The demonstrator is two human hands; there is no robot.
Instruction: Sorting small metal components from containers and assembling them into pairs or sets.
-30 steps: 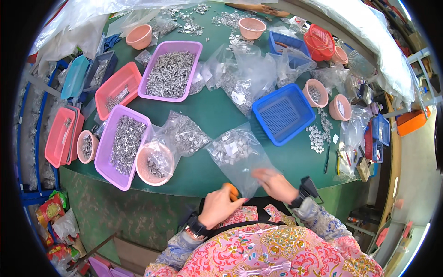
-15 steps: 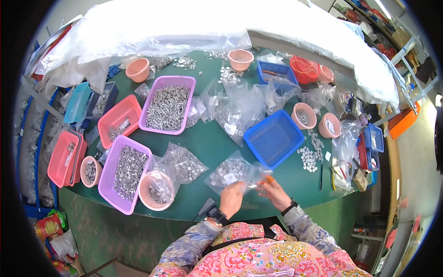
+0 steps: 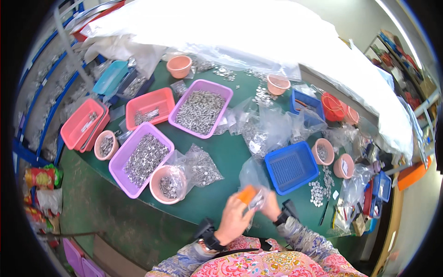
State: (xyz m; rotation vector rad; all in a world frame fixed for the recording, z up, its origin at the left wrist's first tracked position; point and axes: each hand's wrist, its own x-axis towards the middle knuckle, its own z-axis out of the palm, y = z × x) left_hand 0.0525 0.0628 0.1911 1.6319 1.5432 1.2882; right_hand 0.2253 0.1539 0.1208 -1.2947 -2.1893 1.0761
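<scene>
Both hands work on a clear plastic bag (image 3: pixel 253 174), its upper part standing up over the table and small metal pieces (image 3: pixel 258 199) showing blurred between the hands. My left hand (image 3: pixel 233 219) is closed at the near left side of the bag, fingers curled against it. My right hand (image 3: pixel 271 207) closes on it from the right, its fingertips partly hidden behind the bag. A small orange object (image 3: pixel 247 194) shows at the fingers, smeared by motion; its kind and which hand carries it are unclear. A blue basket (image 3: pixel 291 167) stands just beyond my right hand.
Left of the hands lie a bag of metal parts (image 3: pixel 203 166), a pink bowl (image 3: pixel 167 200) and a purple tray (image 3: pixel 121 181) of metal pieces. Another purple tray (image 3: pixel 229 102) stands behind. Right are pink bowls (image 3: pixel 344 171), flat pieces (image 3: pixel 317 194) and a dark pen-like stick (image 3: pixel 324 212).
The view has turned, shifting the table contents. The bag has been lifted and tipped up between my hands, which have drawn together. The orange object has moved from my right hand's fingers toward my left.
</scene>
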